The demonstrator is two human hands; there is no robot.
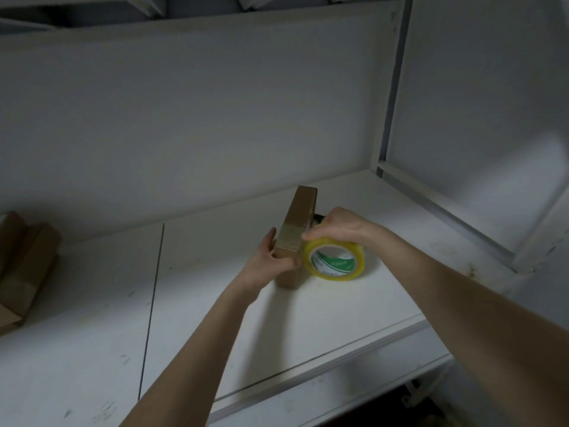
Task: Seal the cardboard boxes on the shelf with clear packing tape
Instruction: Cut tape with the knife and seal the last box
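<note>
Head: LH (271,261) grips box (300,217), RH (337,225) tape (334,261).

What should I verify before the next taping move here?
1. Left hand grips the slim brown cardboard box, which stands on edge: ok.
2. Right hand holds the yellowish clear packing tape roll beside the box: ok.
3. Glossy tape band lies over the box's near end: ok.
4. Band free of wrinkles: cannot tell.
5. Cutting tool within reach: cannot tell.
6. White shelf gives bare room around the box: ok.
</note>
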